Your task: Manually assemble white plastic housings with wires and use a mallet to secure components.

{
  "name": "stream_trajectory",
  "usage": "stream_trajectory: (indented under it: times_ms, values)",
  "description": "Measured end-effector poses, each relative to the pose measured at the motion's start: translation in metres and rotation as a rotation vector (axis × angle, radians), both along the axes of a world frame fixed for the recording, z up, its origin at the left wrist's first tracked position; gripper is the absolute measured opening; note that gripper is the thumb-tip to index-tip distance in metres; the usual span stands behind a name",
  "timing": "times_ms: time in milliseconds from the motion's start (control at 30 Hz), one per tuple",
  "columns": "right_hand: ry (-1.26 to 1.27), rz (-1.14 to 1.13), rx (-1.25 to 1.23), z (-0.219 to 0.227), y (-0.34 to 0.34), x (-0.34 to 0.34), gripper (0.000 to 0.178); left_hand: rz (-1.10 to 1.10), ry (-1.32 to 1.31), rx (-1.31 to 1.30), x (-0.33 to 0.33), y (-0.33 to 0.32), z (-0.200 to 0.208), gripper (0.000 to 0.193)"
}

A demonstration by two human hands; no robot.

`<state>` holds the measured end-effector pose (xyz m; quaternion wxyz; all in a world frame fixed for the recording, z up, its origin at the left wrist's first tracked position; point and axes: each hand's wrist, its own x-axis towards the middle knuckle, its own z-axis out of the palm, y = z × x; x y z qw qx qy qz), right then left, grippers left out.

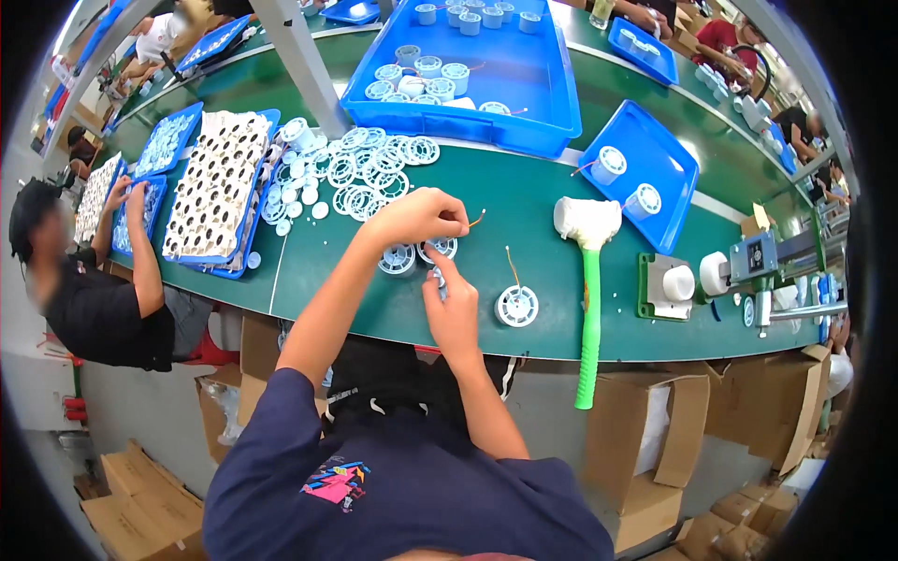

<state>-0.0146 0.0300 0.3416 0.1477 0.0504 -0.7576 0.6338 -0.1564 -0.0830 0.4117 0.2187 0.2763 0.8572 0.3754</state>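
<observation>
Green tabletop (550,262) — right hand (453,309) at wheel (449,248), well apart from mallet (590,290) overhanging edge.

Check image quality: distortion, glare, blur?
Head view: dark vignette at the corners, green workbench edge bowed by the fisheye; head view: white glare patch by the rim of the angled blue tray; head view: left hand and right hand fairly crisp, far red-shirted worker softer.
</observation>
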Motion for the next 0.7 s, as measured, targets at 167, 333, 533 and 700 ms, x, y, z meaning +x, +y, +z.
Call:
stream_trajectory:
  times_ms: [167,333,533,700]
  values:
    - [-0.023,0.025,0.083,0.003,-0.004,0.001,0.04,-0.026,-0.028,-0.228,-0.016,0.008,-0.011,0.025]
    - [0.001,-0.113,-0.083,0.001,-0.014,0.014,0.03,0.139,0.471,-0.304,0.011,0.006,-0.011,0.029]
    - [0.1,-0.091,0.353,0.001,0.006,0.023,0.041,0.908,0.593,0.389,0.146,-0.035,-0.007,0.027]
    - [0.066,-0.198,0.657,0.003,0.007,0.012,0.041,0.791,0.475,0.314,0.153,-0.032,-0.055,0.081]
